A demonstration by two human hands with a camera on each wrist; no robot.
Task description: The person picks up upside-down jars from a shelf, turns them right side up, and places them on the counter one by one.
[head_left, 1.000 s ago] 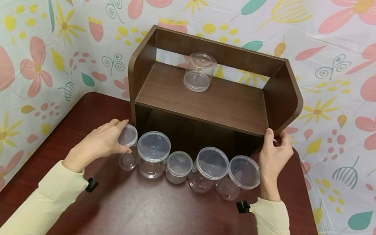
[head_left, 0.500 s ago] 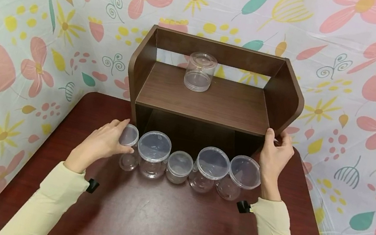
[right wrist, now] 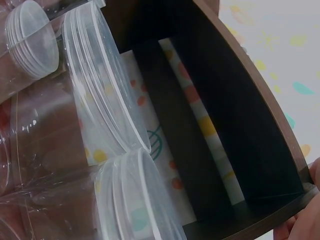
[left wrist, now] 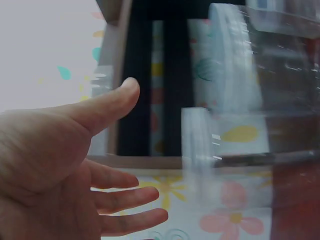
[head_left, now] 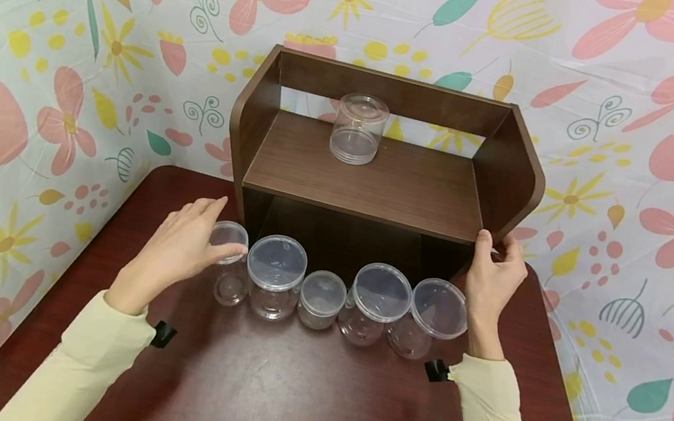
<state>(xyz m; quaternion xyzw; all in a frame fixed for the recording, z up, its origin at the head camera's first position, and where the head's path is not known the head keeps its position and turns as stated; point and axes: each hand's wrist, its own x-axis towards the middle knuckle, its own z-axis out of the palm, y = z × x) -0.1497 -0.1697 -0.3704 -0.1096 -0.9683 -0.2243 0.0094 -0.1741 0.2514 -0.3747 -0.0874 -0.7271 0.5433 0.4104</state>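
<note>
My left hand is beside and above the narrow clear jar at the left end of a row. In the left wrist view its fingers are spread and the thumb stretches out, apart from the jar's lid. My right hand grips the front edge of the right side panel of a dark brown wooden shelf, at board height. At the right wrist view's edge, only part of that hand shows.
Along the table, a wide jar, a short jar and two more wide-lidded jars continue the row before the shelf's lower compartment. One clear jar stands on the upper board. Flower-patterned cloth hangs behind.
My left hand has let go of the leftmost jar's lid and shifted slightly up and left, its fingers opening. My right hand has stayed on the shelf. The jars have not visibly moved.
</note>
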